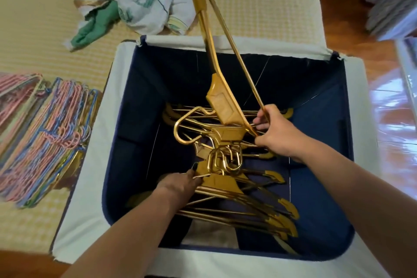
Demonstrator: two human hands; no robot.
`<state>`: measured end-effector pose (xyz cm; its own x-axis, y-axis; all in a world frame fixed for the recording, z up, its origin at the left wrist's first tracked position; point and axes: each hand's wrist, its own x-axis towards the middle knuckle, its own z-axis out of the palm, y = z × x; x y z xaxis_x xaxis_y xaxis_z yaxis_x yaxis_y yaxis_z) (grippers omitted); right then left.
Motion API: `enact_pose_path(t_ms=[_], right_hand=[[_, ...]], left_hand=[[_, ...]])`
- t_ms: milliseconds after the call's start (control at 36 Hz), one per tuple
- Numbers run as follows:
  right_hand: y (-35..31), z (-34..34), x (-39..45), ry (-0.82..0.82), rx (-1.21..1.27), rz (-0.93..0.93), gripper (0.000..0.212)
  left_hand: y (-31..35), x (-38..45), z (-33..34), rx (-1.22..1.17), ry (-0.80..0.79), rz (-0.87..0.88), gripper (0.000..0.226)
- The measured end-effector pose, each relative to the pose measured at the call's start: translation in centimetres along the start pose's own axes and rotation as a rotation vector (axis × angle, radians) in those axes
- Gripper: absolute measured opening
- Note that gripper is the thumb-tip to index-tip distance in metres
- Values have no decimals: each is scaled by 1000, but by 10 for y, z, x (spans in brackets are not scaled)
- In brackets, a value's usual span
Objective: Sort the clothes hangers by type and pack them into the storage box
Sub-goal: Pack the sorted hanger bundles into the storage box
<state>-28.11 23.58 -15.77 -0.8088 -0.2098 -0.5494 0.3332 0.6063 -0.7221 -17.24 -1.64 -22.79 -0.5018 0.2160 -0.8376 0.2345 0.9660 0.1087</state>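
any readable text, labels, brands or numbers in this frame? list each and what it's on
None readable.
The raised gold hanger in the right hand has a rectangular embossed panel at its neck; any marking there is too blurred to read.
The storage box and the pastel wire hangers show no text.

Bright daylight from the right; strong glare on the glossy wooden floor (392,117); wide-angle bending at edges; soft blur on the pastel wire hangers (45,133).
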Motion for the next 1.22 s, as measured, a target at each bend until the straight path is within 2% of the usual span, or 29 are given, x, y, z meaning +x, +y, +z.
enact_pose_path(t_ms=[167,306,361,472,528,556,611,667,722,750,806,833,861,944,972,1028,1056,1111,1139,1222], right_hand=[[4,7,2,-9,-27,-22,62],[12,21,6,-68,-72,-16,63],[14,25,8,-66,-79,-26,63],[12,25,5,-32,-78,-52,64],[11,23,1,-4,-60,-74,65],[11,22,-1,14,-53,-84,65],[12,21,-5,60,-44,-111,64],[13,22,-8,111,-27,-126,62],[12,24,-11,153,29,-128,61],[10,27,-13,165,50,-129,60],[7,36,-17,169,35,-136,61],[3,42,-20,158,4,-143,61],[-2,47,-24,131,-19,-149,61],[-11,56,-30,-110,6,-107,51],[-12,54,-29,-202,50,-63,40],[-4,53,-21,-250,129,69,16],[4,54,-14,-195,115,136,22],[26,59,4,-67,-94,250,25],[38,63,12,-92,-244,290,22],[75,83,30,-324,-621,379,14]], left_hand=[[-5,2,-6,48,-5,16,80],[-1,7,0,141,-109,16,87],[-2,8,4,74,-130,-10,84],[2,-5,-11,-270,-172,-63,90],[0,-22,-35,-414,-148,-92,84],[-4,-33,-48,-492,-98,-110,73],[-15,-55,-69,-710,106,-194,46],[-28,-85,-82,-1095,346,-240,33],[-36,-112,-91,-1653,502,-175,39],[-39,-124,-96,-1892,485,-47,42],[-38,-142,-100,-2089,378,203,41],[-38,-144,-99,-2083,353,232,39],[-37,-143,-97,-1997,384,184,36],[-40,-135,-93,-1389,662,-95,32],[-42,-133,-91,-1304,744,-119,35],[-47,-131,-84,-1282,848,-84,36],[-48,-131,-79,-1249,882,-70,35],[-44,-130,-70,-1199,943,-49,34],[-41,-130,-68,-1205,986,-39,33],[-37,-125,-63,-1340,1138,-33,32]])
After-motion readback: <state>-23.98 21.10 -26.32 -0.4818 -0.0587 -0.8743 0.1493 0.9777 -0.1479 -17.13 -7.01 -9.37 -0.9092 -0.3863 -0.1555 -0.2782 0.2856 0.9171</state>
